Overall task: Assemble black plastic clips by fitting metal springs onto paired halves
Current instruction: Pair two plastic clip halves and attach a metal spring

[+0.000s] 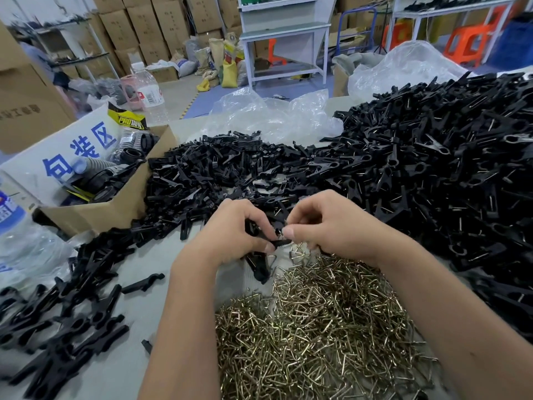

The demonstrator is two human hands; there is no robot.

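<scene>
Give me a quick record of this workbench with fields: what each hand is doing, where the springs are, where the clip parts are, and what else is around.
left hand: left hand grips black clip halves
right hand: right hand pinches a small metal spring at the clip
springs: loose spring pile on the table, below the hands
loose parts: heap of black halves behind the hands
large heap: black clips to the right, many showing metal springs
other: cardboard box and water bottle on the left

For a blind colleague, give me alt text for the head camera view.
Two hands, left hand and right hand, grip a black clip above a pile of metal springs. Heaps of black clip halves and assembled clips cover the table.
</scene>
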